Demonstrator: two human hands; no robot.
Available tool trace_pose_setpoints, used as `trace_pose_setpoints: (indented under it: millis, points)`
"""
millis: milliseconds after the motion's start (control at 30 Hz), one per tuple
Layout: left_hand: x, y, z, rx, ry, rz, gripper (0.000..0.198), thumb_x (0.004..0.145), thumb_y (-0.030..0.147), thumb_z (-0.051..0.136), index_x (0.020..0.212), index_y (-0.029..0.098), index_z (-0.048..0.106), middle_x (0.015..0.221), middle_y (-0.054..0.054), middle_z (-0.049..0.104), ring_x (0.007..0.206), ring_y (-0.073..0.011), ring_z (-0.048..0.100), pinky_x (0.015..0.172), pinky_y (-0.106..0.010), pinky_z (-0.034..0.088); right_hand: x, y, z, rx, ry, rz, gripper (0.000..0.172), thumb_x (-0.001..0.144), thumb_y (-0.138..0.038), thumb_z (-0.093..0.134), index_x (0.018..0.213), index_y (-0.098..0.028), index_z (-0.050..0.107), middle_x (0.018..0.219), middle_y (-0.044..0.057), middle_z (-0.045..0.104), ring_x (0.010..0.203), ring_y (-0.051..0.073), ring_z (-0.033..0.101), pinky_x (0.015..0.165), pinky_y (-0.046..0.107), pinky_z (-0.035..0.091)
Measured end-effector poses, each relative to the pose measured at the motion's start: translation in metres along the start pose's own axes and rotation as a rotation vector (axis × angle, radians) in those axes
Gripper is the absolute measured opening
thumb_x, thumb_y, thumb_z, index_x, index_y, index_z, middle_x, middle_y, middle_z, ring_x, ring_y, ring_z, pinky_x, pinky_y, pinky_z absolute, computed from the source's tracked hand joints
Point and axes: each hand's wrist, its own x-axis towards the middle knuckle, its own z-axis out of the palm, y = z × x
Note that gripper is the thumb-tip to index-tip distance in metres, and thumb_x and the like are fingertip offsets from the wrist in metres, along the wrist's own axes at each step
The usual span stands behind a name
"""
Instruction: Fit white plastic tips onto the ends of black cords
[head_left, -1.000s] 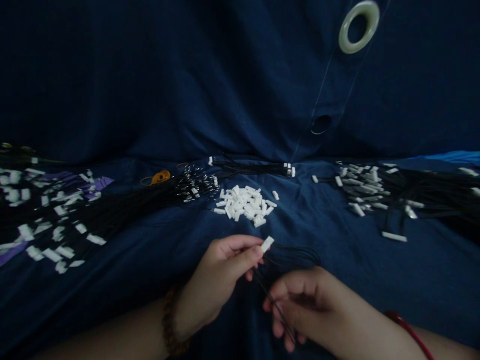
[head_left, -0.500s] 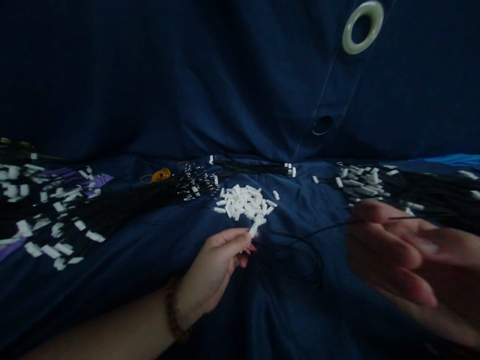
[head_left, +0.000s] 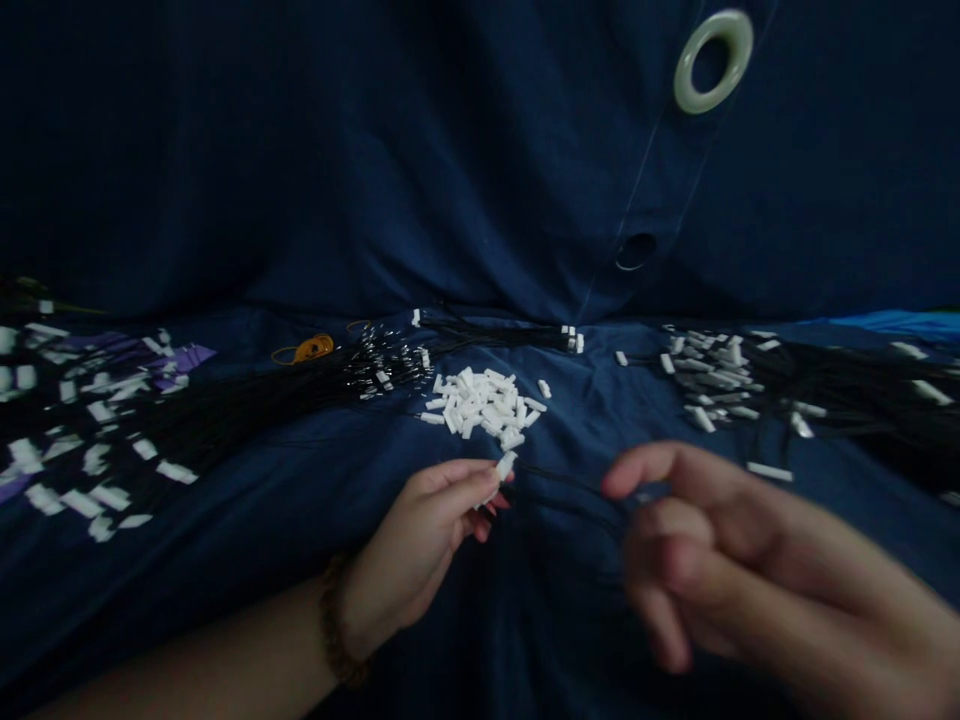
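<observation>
My left hand [head_left: 442, 515] pinches a small white plastic connector housing [head_left: 504, 467] between thumb and fingers, just in front of the loose pile of similar white housings [head_left: 487, 400]. Black wires [head_left: 566, 482] run rightward from behind those fingertips toward my right hand [head_left: 720, 560]. That hand is a little blurred, with its index finger stretched out and the other fingers bent apart from it; I see nothing gripped in it. Where the wires pass behind the right hand they are hidden.
Bundles of black wires with white ends lie at left [head_left: 97, 420] and right [head_left: 712, 370]. Bare metal wire tips [head_left: 382, 362] show behind the pile, beside an orange tag [head_left: 313, 348]. Dark blue cloth [head_left: 480, 180] rises at the back, with a pale ring [head_left: 686, 85] on it.
My right hand has moved left toward the left hand, its index finger now stretched out. The black wire stretched to it earlier hangs slacker. My left hand keeps its pinch.
</observation>
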Motion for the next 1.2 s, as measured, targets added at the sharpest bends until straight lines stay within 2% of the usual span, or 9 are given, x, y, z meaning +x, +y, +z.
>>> trace_pose_setpoints:
  millis: [67, 133, 267, 367, 500, 833, 1200]
  points:
    - [-0.002, -0.001, 0.002, -0.034, -0.016, -0.035, 0.01, 0.075, 0.018, 0.057, 0.076, 0.012, 0.064, 0.07, -0.002, 0.056, 0.065, -0.0089, 0.049, 0.055, -0.019, 0.035, 0.006, -0.004, 0.011, 0.006, -0.133, 0.04, 0.015, 0.093, -0.029, 0.034, 0.088, -0.02, 0.044, 0.059, -0.003, 0.058, 0.051, 0.008, 0.054, 0.049, 0.015, 0.042]
    - [-0.005, -0.003, 0.004, -0.061, -0.031, -0.065, 0.009, 0.074, 0.018, 0.057, 0.076, 0.012, 0.063, 0.07, -0.002, 0.056, 0.065, -0.0088, 0.049, 0.056, -0.019, 0.035, 0.009, -0.003, 0.02, -0.07, -0.167, 0.061, 0.015, 0.092, -0.022, 0.035, 0.081, -0.019, 0.045, 0.063, -0.003, 0.057, 0.056, 0.007, 0.054, 0.053, 0.016, 0.041]
    - [-0.009, -0.005, 0.008, -0.044, -0.046, -0.086, 0.011, 0.074, 0.019, 0.057, 0.077, 0.012, 0.063, 0.071, -0.003, 0.057, 0.067, -0.0098, 0.049, 0.058, -0.021, 0.035, 0.01, 0.002, 0.028, -0.288, -0.032, -0.013, 0.015, 0.09, -0.023, 0.037, 0.081, -0.018, 0.048, 0.066, -0.001, 0.057, 0.056, 0.01, 0.055, 0.051, 0.017, 0.041]
    - [-0.01, -0.005, 0.01, -0.028, -0.053, -0.094, 0.013, 0.075, 0.022, 0.056, 0.077, 0.012, 0.063, 0.072, -0.003, 0.057, 0.068, -0.0109, 0.049, 0.059, -0.022, 0.035, 0.011, 0.004, 0.032, -0.473, 0.095, -0.072, 0.02, 0.089, -0.029, 0.039, 0.076, -0.018, 0.05, 0.059, 0.001, 0.055, 0.053, 0.012, 0.054, 0.047, 0.019, 0.04]
    - [-0.009, -0.006, 0.011, -0.023, -0.048, -0.098, 0.013, 0.075, 0.024, 0.058, 0.076, 0.014, 0.065, 0.071, -0.002, 0.058, 0.068, -0.0106, 0.05, 0.058, -0.021, 0.036, 0.009, 0.007, 0.035, -0.599, 0.148, -0.117, 0.022, 0.088, -0.03, 0.04, 0.073, -0.018, 0.05, 0.054, 0.001, 0.053, 0.05, 0.012, 0.054, 0.046, 0.019, 0.04]
    - [-0.009, -0.006, 0.009, -0.037, -0.055, -0.12, 0.012, 0.074, 0.023, 0.06, 0.078, 0.015, 0.067, 0.07, -0.001, 0.06, 0.066, -0.008, 0.051, 0.056, -0.017, 0.036, 0.004, 0.008, 0.029, -0.565, 0.058, -0.242, 0.018, 0.084, -0.013, 0.034, 0.074, -0.018, 0.049, 0.062, -0.002, 0.058, 0.053, 0.01, 0.058, 0.045, 0.019, 0.04]
    - [-0.01, -0.003, 0.012, -0.02, -0.034, -0.128, 0.013, 0.072, 0.025, 0.061, 0.076, 0.016, 0.069, 0.069, -0.002, 0.06, 0.065, -0.0102, 0.05, 0.055, -0.019, 0.035, 0.003, 0.011, 0.031, -0.645, 0.07, -0.299, 0.019, 0.085, -0.013, 0.035, 0.072, -0.018, 0.048, 0.059, -0.002, 0.055, 0.05, 0.012, 0.056, 0.044, 0.023, 0.037]
